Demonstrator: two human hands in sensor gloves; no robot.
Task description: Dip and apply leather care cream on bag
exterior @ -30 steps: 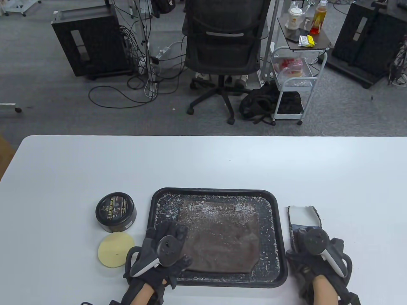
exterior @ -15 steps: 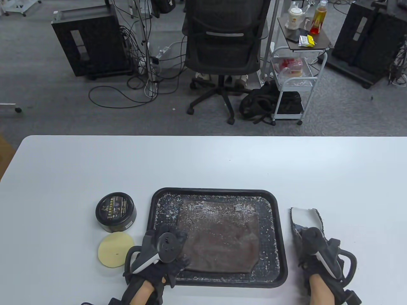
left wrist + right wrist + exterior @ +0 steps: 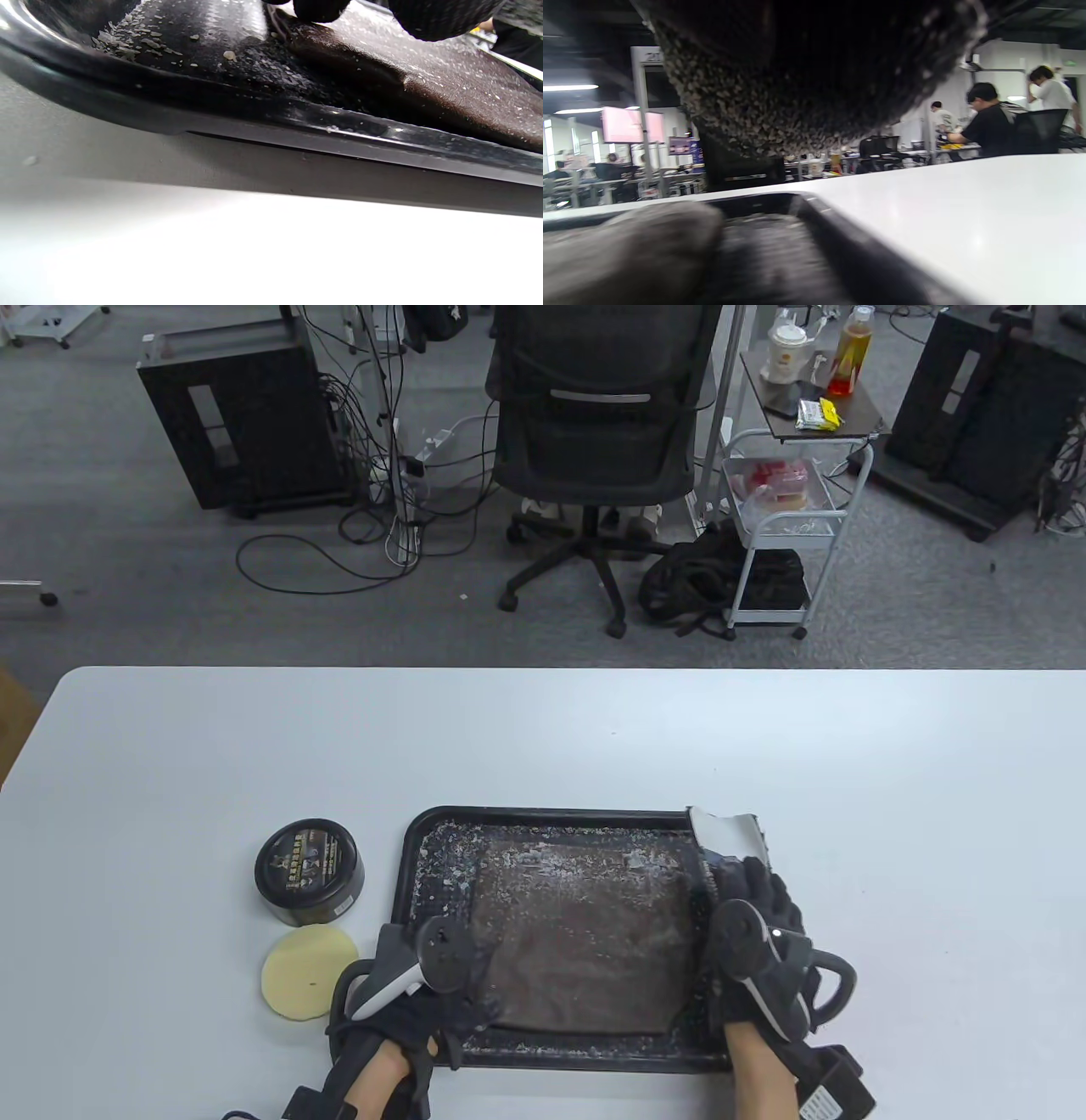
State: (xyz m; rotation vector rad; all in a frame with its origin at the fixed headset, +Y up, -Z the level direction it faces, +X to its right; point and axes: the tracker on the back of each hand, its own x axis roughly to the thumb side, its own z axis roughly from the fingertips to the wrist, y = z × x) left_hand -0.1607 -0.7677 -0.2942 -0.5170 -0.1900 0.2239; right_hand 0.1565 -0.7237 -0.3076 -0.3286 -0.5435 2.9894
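Note:
A flat brown leather bag (image 3: 585, 933), flecked with white bits, lies in a black tray (image 3: 551, 813). My left hand (image 3: 462, 984) rests its fingertips (image 3: 322, 8) on the bag's near left corner (image 3: 445, 80), by the tray rim (image 3: 297, 123). My right hand (image 3: 751, 891) grips a white-backed brush (image 3: 728, 833) with dark bristles (image 3: 806, 84) and holds it over the tray's right edge (image 3: 840, 228). A closed black cream tin (image 3: 309, 869) stands left of the tray, with a round yellow sponge pad (image 3: 307, 974) in front of it.
White flakes lie scattered over the tray floor around the bag. The white table (image 3: 891, 780) spreads beyond and right of the tray. An office chair (image 3: 594, 432) and a small cart (image 3: 789, 517) stand on the floor past the far edge.
My right hand has lifted the brush from the table right of the tray and carried it left and forward over the tray's right edge. My left hand has slid back slightly.

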